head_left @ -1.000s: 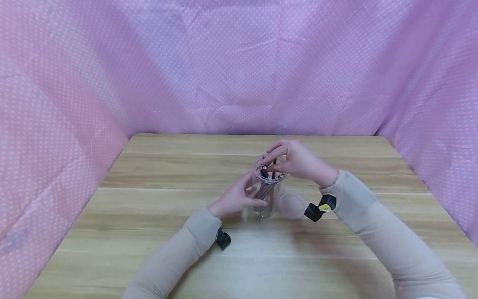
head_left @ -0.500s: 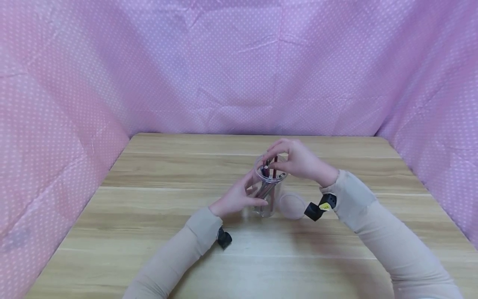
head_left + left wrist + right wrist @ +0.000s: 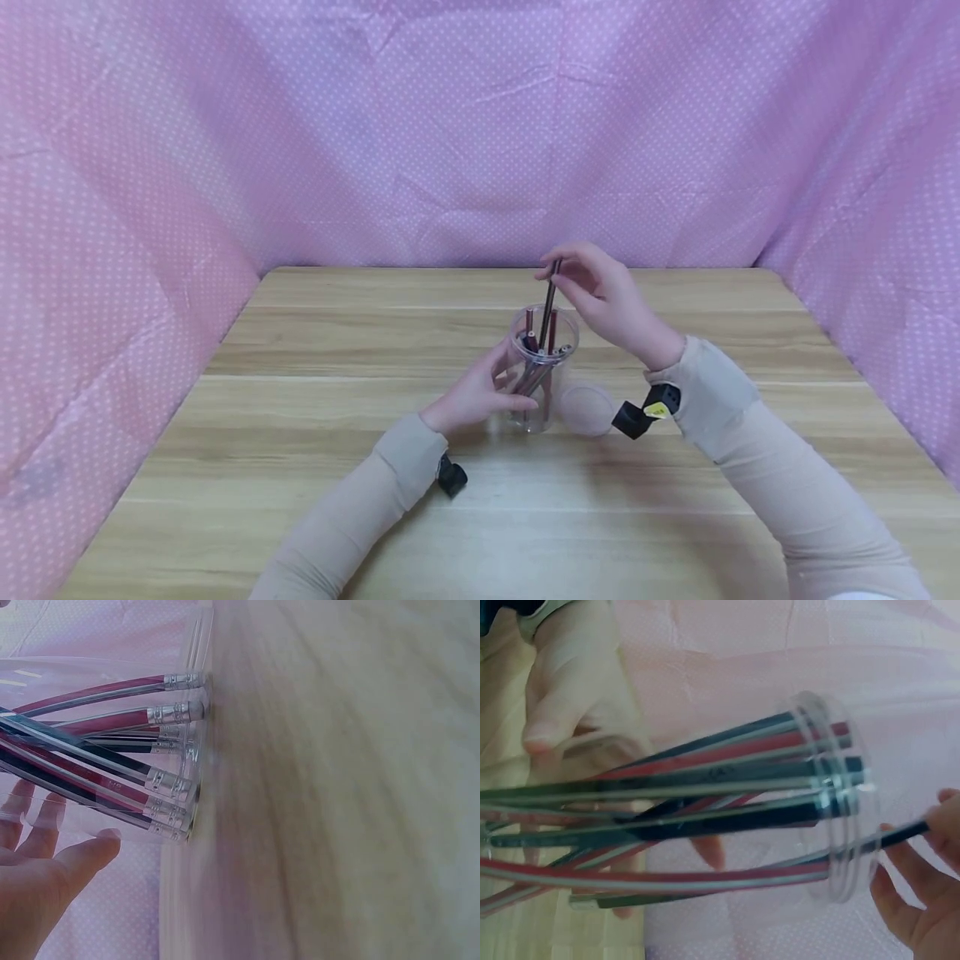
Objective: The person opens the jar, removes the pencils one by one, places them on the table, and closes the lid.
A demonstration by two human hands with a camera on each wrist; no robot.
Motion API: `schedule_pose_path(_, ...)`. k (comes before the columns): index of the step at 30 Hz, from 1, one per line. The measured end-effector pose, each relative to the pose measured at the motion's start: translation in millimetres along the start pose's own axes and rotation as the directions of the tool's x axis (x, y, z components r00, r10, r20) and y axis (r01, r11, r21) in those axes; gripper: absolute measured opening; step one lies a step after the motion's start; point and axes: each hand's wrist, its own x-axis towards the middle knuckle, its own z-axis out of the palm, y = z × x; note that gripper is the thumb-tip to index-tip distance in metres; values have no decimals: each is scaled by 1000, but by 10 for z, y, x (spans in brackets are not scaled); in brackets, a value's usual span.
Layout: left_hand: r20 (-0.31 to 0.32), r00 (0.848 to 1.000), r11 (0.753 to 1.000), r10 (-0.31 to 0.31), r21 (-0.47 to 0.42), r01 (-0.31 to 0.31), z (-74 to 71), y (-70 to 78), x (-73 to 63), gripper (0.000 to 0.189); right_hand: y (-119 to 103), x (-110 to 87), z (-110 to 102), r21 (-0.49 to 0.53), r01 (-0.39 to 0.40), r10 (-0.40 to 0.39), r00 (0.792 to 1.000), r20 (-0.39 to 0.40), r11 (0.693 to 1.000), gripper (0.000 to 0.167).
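Higher than in the earlier frame, the right hand has come up with a dark pencil pinched near its top, the lower end inside the jar. That clear jar stands upright on the bench between the hands, the left hand curled round its wall (presumably to steady so light a vessel). Just beside it lies a round clear lid. Other pencils lean inside, erasers down, propped by the wall.
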Motion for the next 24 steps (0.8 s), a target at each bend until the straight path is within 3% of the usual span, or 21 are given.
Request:
schedule_pose_path(6, -11, 1000, 1000, -17, 12, 18, -18, -3, -2, 100, -52, 46, -40, 239, -96, 118, 990, -78, 966, 21)
schedule_pose_path(15, -18, 999, 999, -47, 6, 47, -5, -30, -41, 103, -14, 49, -81, 421, -115, 208, 961, -181, 900, 33)
schedule_pose_path(18, -10, 998, 998, -56, 1, 56, 11, -39, -55, 102, -19, 46, -103, 460, -82, 210, 949, -234, 884, 35)
schedule_pose_path(24, -19, 998, 998, -62, 5, 62, 17, 7, -32, 104, -41, 54, -206, 440, -37, 199, 923, -330, 897, 34)
